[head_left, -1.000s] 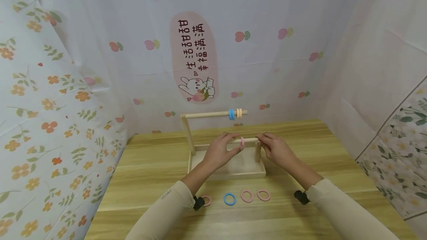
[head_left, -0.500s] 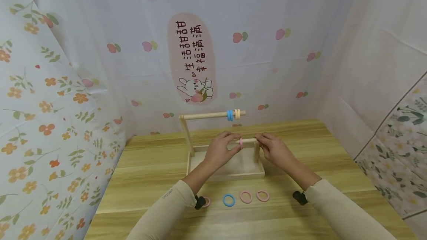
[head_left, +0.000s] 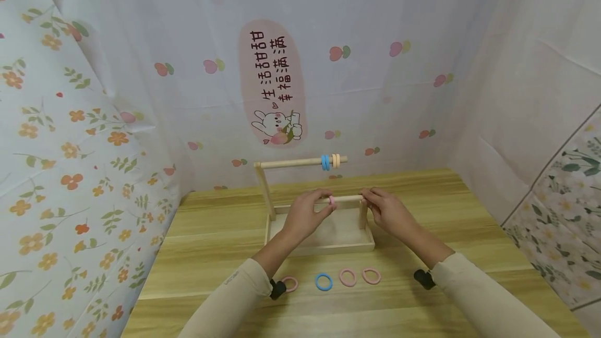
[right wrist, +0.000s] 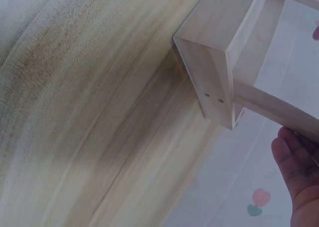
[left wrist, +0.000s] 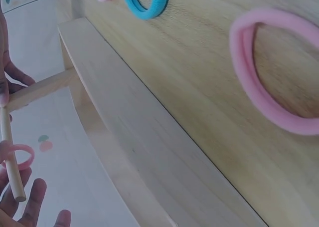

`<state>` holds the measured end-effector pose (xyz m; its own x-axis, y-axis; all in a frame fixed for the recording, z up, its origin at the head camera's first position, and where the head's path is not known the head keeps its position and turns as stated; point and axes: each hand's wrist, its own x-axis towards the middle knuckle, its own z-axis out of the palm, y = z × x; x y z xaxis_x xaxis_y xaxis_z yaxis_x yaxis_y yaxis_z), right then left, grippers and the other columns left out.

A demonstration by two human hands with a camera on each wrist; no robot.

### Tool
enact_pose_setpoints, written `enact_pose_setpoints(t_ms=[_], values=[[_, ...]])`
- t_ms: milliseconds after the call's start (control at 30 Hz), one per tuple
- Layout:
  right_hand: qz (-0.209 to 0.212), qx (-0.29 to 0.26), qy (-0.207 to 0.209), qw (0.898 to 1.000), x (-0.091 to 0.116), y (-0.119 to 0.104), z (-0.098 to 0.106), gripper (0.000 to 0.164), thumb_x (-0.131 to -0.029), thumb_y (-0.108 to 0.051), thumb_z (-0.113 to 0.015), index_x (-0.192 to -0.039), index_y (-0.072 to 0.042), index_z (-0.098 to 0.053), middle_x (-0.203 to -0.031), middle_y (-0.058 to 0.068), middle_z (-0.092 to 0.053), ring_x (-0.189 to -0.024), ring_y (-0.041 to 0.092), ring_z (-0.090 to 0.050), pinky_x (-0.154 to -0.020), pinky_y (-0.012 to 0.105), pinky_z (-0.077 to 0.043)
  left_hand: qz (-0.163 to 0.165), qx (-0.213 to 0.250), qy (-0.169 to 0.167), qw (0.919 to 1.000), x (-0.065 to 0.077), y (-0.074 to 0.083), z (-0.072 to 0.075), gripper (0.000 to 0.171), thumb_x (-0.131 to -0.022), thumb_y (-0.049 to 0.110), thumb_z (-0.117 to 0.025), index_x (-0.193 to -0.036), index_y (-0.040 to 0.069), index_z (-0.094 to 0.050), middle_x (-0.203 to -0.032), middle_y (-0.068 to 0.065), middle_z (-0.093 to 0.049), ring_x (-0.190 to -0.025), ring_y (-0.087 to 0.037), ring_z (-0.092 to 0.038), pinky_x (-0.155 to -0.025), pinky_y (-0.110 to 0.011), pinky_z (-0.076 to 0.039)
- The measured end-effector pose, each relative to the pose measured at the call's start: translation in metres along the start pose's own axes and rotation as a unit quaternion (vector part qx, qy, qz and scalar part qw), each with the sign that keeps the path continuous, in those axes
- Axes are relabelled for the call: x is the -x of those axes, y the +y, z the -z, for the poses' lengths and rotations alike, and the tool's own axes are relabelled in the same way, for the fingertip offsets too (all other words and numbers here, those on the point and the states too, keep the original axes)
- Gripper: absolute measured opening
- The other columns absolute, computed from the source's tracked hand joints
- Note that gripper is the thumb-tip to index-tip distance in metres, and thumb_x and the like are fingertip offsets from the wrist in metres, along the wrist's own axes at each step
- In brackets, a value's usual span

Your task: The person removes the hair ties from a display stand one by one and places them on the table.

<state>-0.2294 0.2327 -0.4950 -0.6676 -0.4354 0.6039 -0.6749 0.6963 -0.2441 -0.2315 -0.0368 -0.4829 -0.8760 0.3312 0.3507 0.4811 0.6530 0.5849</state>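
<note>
A wooden rack (head_left: pixel 324 248) with a tray base stands on the table; its lower rod (head_left: pixel 348 198) runs leftward from a short right post (head_left: pixel 363 215). My left hand (head_left: pixel 302 216) pinches a pink hair tie (head_left: pixel 332 200) looped around this rod. In the left wrist view, the pink hair tie (left wrist: pixel 26 157) sits just short of the rod's free end. My right hand (head_left: pixel 386 212) grips the top of the short post, where the rod joins it. In the right wrist view, fingers (right wrist: pixel 294 159) lie against that post (right wrist: pixel 279 107).
The upper rod (head_left: pixel 291 163) carries blue hair ties (head_left: pixel 325 163) and peach hair ties (head_left: pixel 335 161). In front of the rack lie a blue hair tie (head_left: pixel 323 281) and pink hair ties (head_left: pixel 348 277), one partly behind the left wrist's black camera (head_left: pixel 277 289). A printed curtain (head_left: pixel 366 93) hangs behind.
My left hand has slid the pink hair tie leftward along the lower rod, away from the short post. The right hand keeps its place.
</note>
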Motion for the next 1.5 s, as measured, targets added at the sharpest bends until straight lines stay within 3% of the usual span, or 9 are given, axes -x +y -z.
enact_pose_setpoints(t_ms=[233, 467, 767, 967, 1067, 1267, 1500], values=[[0.0, -0.001, 0.001, 1.0, 0.0, 0.0, -0.001, 0.03, -0.099, 0.009, -0.075, -0.129, 0.01, -0.076, -0.103, 0.015, -0.075, -0.074, 0.017, -0.068, -0.062, 0.03, -0.058, -0.009, 0.006, 0.015, 0.9998, 0.006, -0.006, 0.007, 0.037, -0.104, 0.033, -0.081, -0.137, 0.016, -0.076, -0.133, -0.002, -0.08, -0.125, -0.023, -0.075, -0.108, -0.045, -0.062], [-0.002, 0.001, -0.004, 1.0, 0.001, 0.0, 0.0, 0.031, -0.098, 0.01, -0.075, -0.13, 0.011, -0.076, -0.103, 0.015, -0.075, -0.075, 0.017, -0.067, -0.062, 0.03, -0.058, -0.02, 0.044, 0.043, 0.9979, 0.015, -0.015, 0.014, 0.034, -0.104, 0.022, -0.08, -0.137, 0.013, -0.077, -0.132, -0.005, -0.079, -0.11, -0.022, -0.079, -0.093, -0.046, -0.068], [0.0, 0.005, -0.005, 1.0, 0.0, 0.001, 0.0, 0.032, -0.098, 0.01, -0.076, -0.13, 0.011, -0.076, -0.103, 0.016, -0.076, -0.071, 0.013, -0.061, -0.059, 0.027, -0.052, -0.019, 0.076, 0.062, 0.995, 0.024, -0.023, 0.024, 0.034, -0.105, 0.017, -0.079, -0.139, 0.01, -0.076, -0.13, -0.011, -0.078, -0.109, -0.027, -0.08, -0.091, -0.048, -0.069], [0.001, -0.001, -0.002, 1.0, -0.001, -0.001, 0.001, 0.032, -0.097, 0.012, -0.075, -0.129, 0.012, -0.075, -0.103, 0.016, -0.076, -0.072, 0.012, -0.059, -0.059, 0.028, -0.051, 0.013, 0.089, 0.066, 0.9937, 0.03, -0.026, 0.029, 0.046, -0.105, 0.017, -0.079, -0.147, 0.007, -0.063, -0.131, -0.011, -0.078, -0.112, -0.03, -0.08, -0.094, -0.051, -0.068], [0.0, -0.001, -0.003, 1.0, -0.001, -0.001, 0.002, 0.032, -0.097, 0.013, -0.075, -0.129, 0.011, -0.076, -0.102, 0.015, -0.076, -0.073, 0.013, -0.061, -0.06, 0.029, -0.052, 0.034, 0.107, 0.074, 0.9909, 0.034, -0.026, 0.032, 0.044, -0.105, 0.017, -0.078, -0.143, 0.006, -0.058, -0.13, -0.012, -0.078, -0.112, -0.031, -0.081, -0.097, -0.052, -0.067], [-0.001, 0.001, 0.002, 1.0, 0.0, -0.001, 0.003, 0.031, -0.096, 0.013, -0.074, -0.127, 0.01, -0.077, -0.101, 0.015, -0.076, -0.074, 0.015, -0.062, -0.06, 0.032, -0.053, 0.018, 0.092, 0.077, 0.9926, 0.043, -0.028, 0.035, 0.02, -0.107, 0.018, -0.075, -0.124, 0.007, -0.072, -0.123, -0.011, -0.08, -0.109, -0.028, -0.08, -0.1, -0.05, -0.067], [0.014, 0.001, 0.012, 1.0, 0.0, 0.0, 0.001, 0.034, -0.094, 0.014, -0.077, -0.127, 0.011, -0.077, -0.098, 0.015, -0.074, -0.071, 0.011, -0.055, -0.058, 0.029, -0.049, -0.011, 0.055, 0.078, 0.9954, 0.055, -0.033, 0.034, 0.014, -0.102, 0.012, -0.081, -0.114, 0.005, -0.084, -0.127, -0.012, -0.081, -0.114, -0.03, -0.08, -0.094, -0.047, -0.069]])
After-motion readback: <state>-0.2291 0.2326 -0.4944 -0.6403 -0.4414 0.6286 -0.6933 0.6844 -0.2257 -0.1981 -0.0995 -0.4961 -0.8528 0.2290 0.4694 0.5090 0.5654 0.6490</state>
